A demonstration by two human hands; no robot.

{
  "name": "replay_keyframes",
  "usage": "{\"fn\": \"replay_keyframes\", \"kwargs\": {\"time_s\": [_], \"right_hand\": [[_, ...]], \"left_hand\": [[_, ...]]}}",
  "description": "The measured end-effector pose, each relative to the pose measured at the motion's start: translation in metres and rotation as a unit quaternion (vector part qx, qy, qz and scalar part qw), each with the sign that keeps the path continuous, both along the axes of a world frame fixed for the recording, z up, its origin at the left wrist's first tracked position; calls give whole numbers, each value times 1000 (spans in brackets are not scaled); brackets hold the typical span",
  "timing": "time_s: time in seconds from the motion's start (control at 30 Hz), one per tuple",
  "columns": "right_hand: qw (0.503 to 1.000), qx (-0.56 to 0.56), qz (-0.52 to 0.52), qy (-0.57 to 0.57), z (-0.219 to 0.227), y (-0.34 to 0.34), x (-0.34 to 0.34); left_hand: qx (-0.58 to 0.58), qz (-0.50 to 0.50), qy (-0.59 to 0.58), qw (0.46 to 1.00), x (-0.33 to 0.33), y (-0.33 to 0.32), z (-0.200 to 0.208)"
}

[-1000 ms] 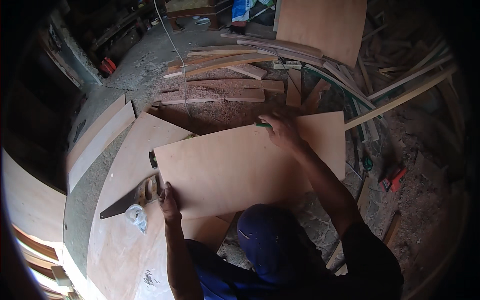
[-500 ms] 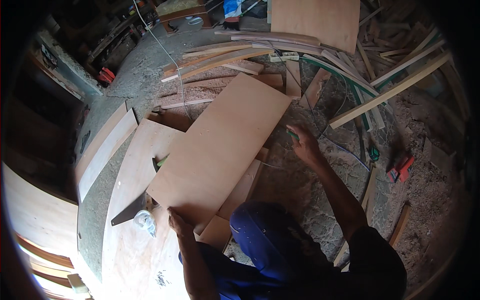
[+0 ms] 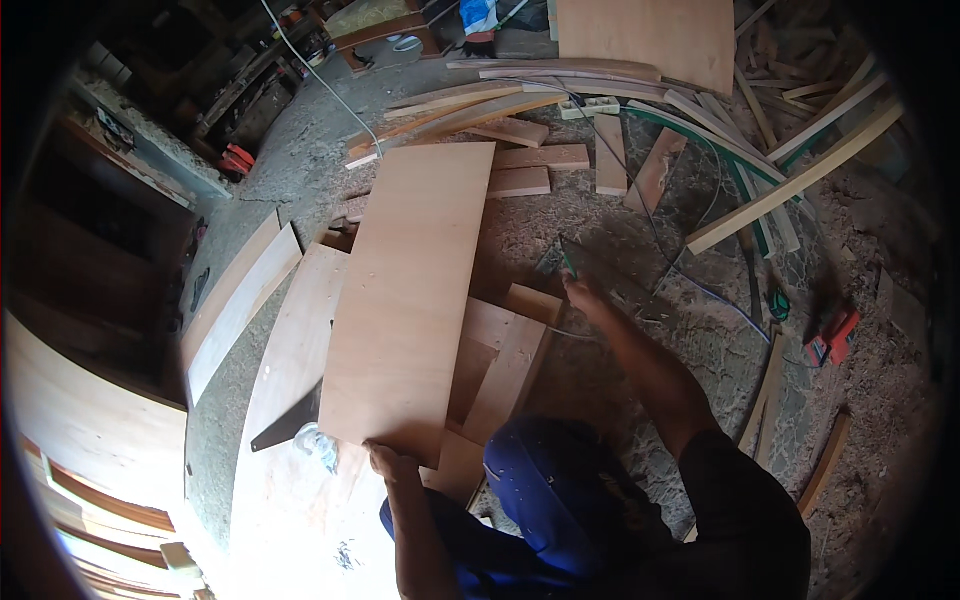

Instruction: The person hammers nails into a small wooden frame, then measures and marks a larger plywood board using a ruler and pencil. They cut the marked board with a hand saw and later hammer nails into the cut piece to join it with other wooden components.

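Observation:
A long plywood panel (image 3: pixel 415 300) lies lengthwise away from me over other boards. My left hand (image 3: pixel 388 462) grips its near corner. My right hand (image 3: pixel 582 292) is stretched out to the right of the panel, off the wood, and is closed around the green handle of a hand saw (image 3: pixel 605 278) whose dark blade rests on the sawdust floor. A second saw (image 3: pixel 288 427) pokes out from under the panel's near left edge, close to my left hand.
Smaller plywood offcuts (image 3: pixel 505 360) sit under and right of the panel. A wider sheet (image 3: pixel 290 350) and a plank (image 3: pixel 235 305) lie to the left. Timber strips (image 3: pixel 790 185), a cable (image 3: pixel 640 200) and a red tool (image 3: pixel 835 335) litter the floor; another sheet (image 3: pixel 650 35) stands at the back.
The panel has swung from lying crosswise to pointing away from me. My right hand left its far edge and moved right to the saw. My left hand stayed on the near corner.

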State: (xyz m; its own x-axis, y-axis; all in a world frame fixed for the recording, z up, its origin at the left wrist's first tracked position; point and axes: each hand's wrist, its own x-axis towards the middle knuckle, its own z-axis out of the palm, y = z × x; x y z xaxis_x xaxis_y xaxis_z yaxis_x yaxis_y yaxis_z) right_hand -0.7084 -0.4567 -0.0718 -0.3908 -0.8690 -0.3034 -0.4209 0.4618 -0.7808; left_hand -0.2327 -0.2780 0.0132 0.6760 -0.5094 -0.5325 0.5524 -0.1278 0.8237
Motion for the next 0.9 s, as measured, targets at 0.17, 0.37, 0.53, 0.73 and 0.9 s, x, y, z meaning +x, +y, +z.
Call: {"fn": "replay_keyframes", "kwargs": {"time_s": [0.17, 0.37, 0.53, 0.73, 0.9], "right_hand": [[985, -96, -5, 144, 16, -25, 34], [874, -446, 134, 139, 167, 41, 83], [823, -305, 277, 390, 211, 65, 17], [916, -48, 349, 193, 145, 91, -22], [969, -118, 207, 64, 92, 138, -14]], "left_hand": [[110, -3, -24, 994, -25, 13, 2], [37, -59, -124, 990, 10, 2, 16], [152, -306, -224, 913, -36, -50, 25], [92, -430, -295, 848, -46, -81, -2], [182, -500, -408, 742, -40, -104, -15]]}}
